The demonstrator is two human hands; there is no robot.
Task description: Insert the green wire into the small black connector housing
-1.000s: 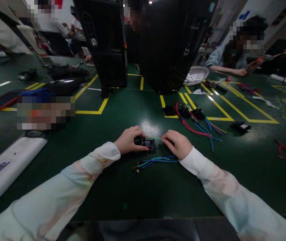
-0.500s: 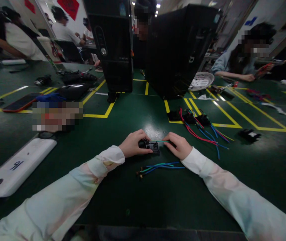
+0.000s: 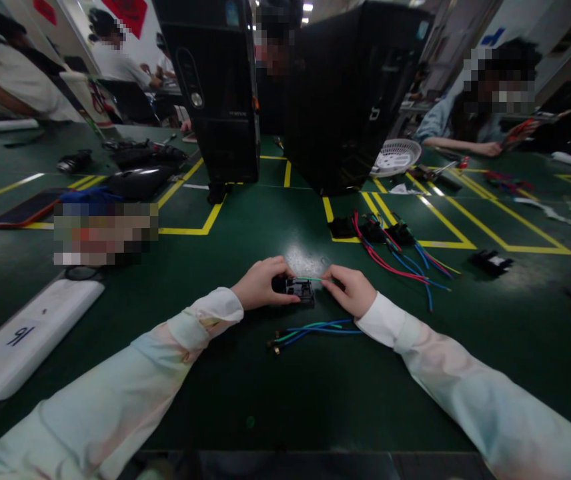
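With the left hand (image 3: pixel 260 283), pinches a small black housing (image 3: pixel 301 289) between thumb and fingers, right there at the centre of the frame. With the right hand (image 3: pixel 349 290), just right of centre, pinches a green wire (image 3: pixel 309 279) between thumb and fingertips, and holds it nearly level along the housing's upper edge. Cannot tell about any seating of the wire's left end: too small, too close to the fingers. On to just below: loose blue and green wires (image 3: pixel 315 327), lying crossed on the dark green table (image 3: pixel 190 400), with brassy terminals (image 3: pixel 276 349) at the left ends. Up and right of centre, over to black connectors (image 3: pixel 373 231) in a row, trailing red and blue leads (image 3: pixel 395 267) near yellow tape lines (image 3: pixel 465 241). Farther right, past a lone black block (image 3: pixel 489 262). Across to the lower left, to a long white case (image 3: pixel 35 333), lying aslant. Up top, face to face with a black tower (image 3: pixel 215 100) and a wider dark cabinet (image 3: pixel 340 100), both upright, with a white basket (image 3: pixel 398 159) to the right.
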